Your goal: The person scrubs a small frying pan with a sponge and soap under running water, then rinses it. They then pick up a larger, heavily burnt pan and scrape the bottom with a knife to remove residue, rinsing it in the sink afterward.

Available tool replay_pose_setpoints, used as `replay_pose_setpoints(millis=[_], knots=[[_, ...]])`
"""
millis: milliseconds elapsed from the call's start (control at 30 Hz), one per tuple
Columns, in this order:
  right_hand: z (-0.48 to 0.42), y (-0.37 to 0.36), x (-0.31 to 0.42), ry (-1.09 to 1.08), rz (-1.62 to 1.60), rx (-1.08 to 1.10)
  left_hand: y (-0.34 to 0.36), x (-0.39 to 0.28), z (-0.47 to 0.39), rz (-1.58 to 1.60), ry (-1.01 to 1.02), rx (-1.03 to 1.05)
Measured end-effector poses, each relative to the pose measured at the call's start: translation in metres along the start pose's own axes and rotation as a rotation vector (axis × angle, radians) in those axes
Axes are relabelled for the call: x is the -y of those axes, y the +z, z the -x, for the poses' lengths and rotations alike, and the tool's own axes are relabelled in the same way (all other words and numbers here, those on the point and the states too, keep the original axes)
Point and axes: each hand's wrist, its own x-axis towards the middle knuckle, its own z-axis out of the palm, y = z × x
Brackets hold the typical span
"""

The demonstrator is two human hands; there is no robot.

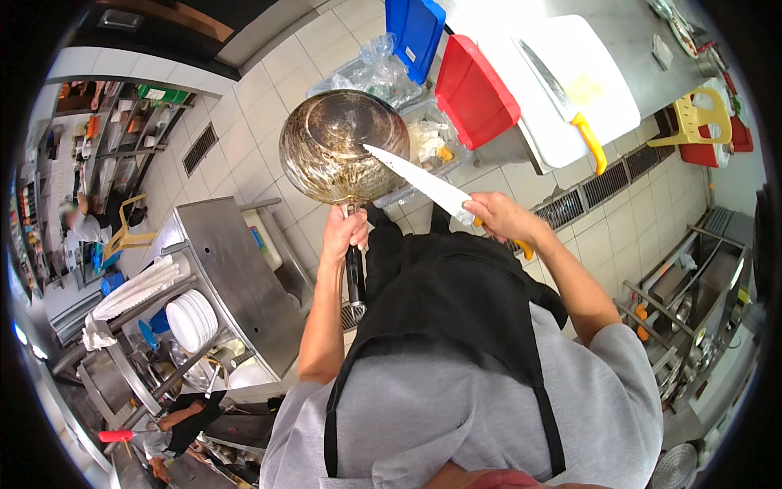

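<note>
My left hand point(346, 233) grips the handle of a frying pan point(330, 143), tilted so that its scorched, streaked underside faces me. The black end of the handle point(355, 275) juts out below my fist. In my right hand point(502, 217) is a large kitchen knife point(427, 186) with a yellow handle, its pale blade slanting up and left. The blade's tip overlaps the pan's underside; whether it touches the metal I cannot tell. A second yellow-handled knife point(553, 85) lies on a white cutting board point(611, 116) beyond my right hand.
Behind the pan stand bins with waste, one with a blue lid point(415, 36), one with a red lid point(476, 91). A steel counter point(238, 287) is at my left, near stacked white plates point(190, 321). Floor grating point(559, 211) runs at right. Two people point(177, 428) point(91, 226) are further off.
</note>
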Motion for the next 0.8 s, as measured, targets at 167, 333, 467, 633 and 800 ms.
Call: replay_pose_setpoints(millis=[167, 333, 467, 633, 800], knots=[[0.000, 0.001, -0.004, 0.067, -0.012, -0.022, -0.009, 0.007, -0.004, -0.027, 0.014, 0.015], [-0.007, -0.013, -0.014, 0.058, 0.000, -0.026, 0.002, -0.002, -0.002, -0.043, 0.005, -0.041], [0.003, 0.007, 0.005, 0.046, -0.084, 0.083, -0.005, 0.004, -0.004, 0.002, 0.031, -0.011], [-0.010, 0.002, -0.010, 0.055, -0.075, 0.005, 0.003, 0.002, -0.003, 0.018, 0.031, -0.021], [-0.009, 0.004, -0.014, 0.050, -0.059, 0.010, 0.001, 0.004, -0.003, -0.010, -0.006, -0.007]])
